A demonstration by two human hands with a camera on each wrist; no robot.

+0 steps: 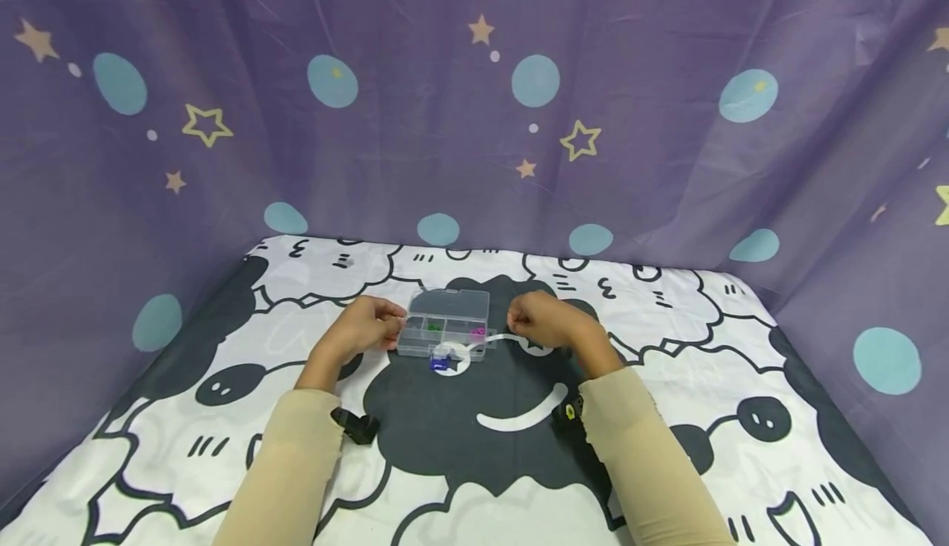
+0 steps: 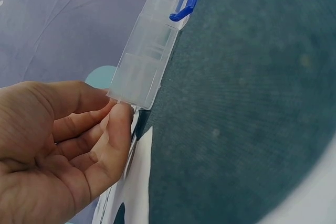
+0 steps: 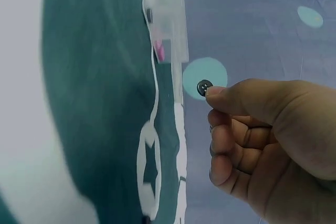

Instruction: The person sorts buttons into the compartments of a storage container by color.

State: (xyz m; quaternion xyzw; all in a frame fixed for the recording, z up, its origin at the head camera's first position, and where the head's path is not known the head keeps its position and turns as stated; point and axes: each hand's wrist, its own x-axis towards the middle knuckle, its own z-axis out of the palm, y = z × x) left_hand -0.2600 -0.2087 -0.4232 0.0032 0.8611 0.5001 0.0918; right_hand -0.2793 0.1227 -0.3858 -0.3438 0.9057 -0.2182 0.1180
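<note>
A clear plastic compartment box point(image 1: 413, 342) stands on the cloth with its lid point(image 1: 455, 303) raised at the back. Small green pieces point(image 1: 434, 328) and pink pieces point(image 1: 478, 332) lie in separate compartments. A blue latch point(image 1: 441, 362) is on the front side. My left hand point(image 1: 366, 328) holds the box's left end; in the left wrist view its thumb and fingers meet at the box corner point(image 2: 134, 85). To the right of the box, apart from it, my right hand point(image 1: 544, 319) pinches a small dark button with holes point(image 3: 203, 87) between thumb and forefinger.
A cloth point(image 1: 489, 447) printed with cartoon sheep covers the table. Behind it hangs a purple curtain point(image 1: 437, 151) with stars and blue dots. Dark wrist devices point(image 1: 356, 426) sit under both forearms.
</note>
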